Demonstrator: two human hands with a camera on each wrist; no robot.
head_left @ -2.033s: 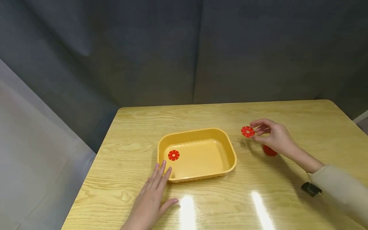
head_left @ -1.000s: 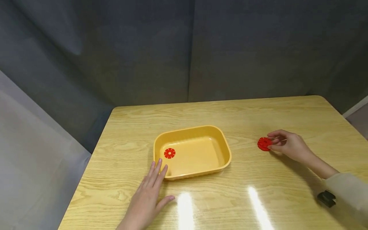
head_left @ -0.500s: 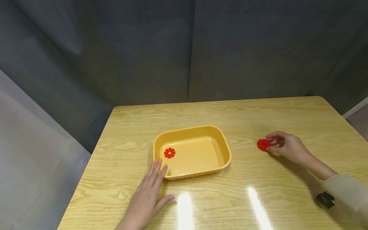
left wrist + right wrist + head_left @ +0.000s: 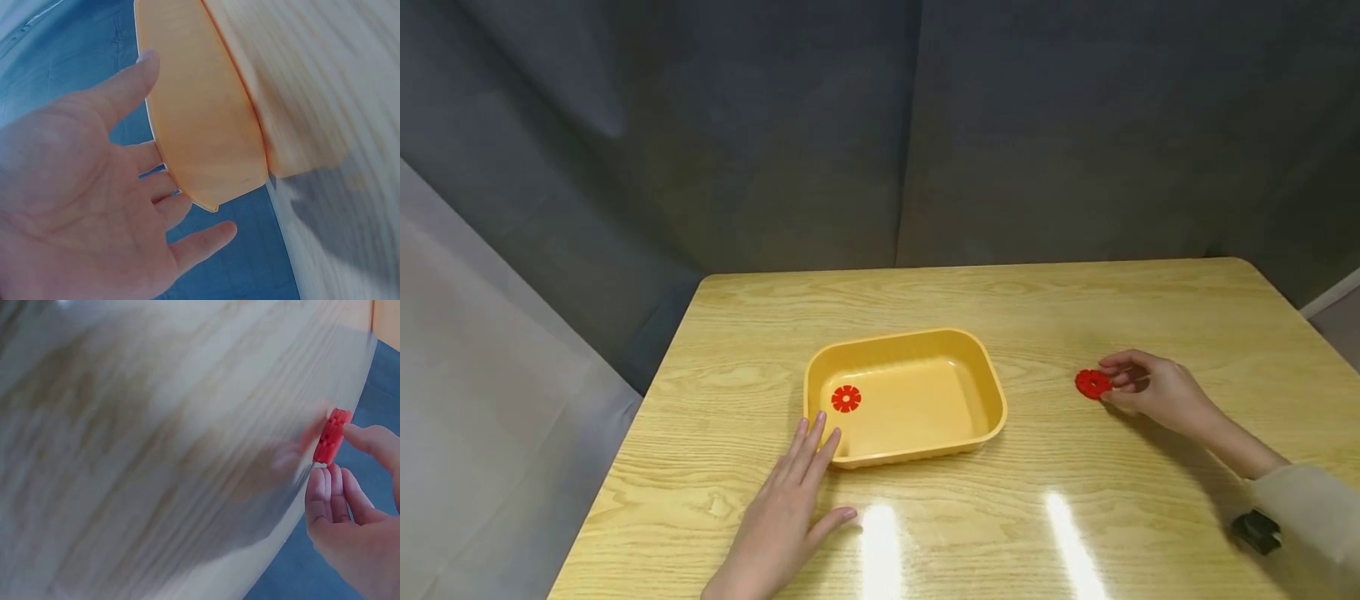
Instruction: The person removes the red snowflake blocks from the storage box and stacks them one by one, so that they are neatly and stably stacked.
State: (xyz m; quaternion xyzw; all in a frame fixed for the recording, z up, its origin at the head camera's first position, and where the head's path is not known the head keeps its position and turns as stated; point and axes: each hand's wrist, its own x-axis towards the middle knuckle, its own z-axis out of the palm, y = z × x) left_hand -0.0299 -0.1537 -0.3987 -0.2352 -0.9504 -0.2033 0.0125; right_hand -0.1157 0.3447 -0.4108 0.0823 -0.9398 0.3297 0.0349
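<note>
My right hand (image 4: 1165,398) is at a small stack of red snowflake building discs (image 4: 1093,383) on the table, right of the tray. In the right wrist view thumb and fingertips pinch the stack (image 4: 332,436) at its edge; it shows several layers. A single red disc (image 4: 846,399) with notches and a centre hole lies flat inside the yellow plastic tray (image 4: 895,459), toward its left end. My left hand (image 4: 778,512) has its fingers spread straight, fingertips at the tray's near left corner. The left wrist view shows its palm (image 4: 94,200) beside the tray wall (image 4: 200,106).
The light wooden table (image 4: 970,533) carries the tray near its middle. A dark grey curtain (image 4: 820,150) hangs behind the far edge, and a pale cloth (image 4: 490,400) hangs at the left. A black device (image 4: 1257,532) sits at the right wrist by the sleeve.
Two seconds ago my right hand held one red disc in the air left of the stack; it has moved right and down, and that disc now lies on the stack. My left hand stays at the tray.
</note>
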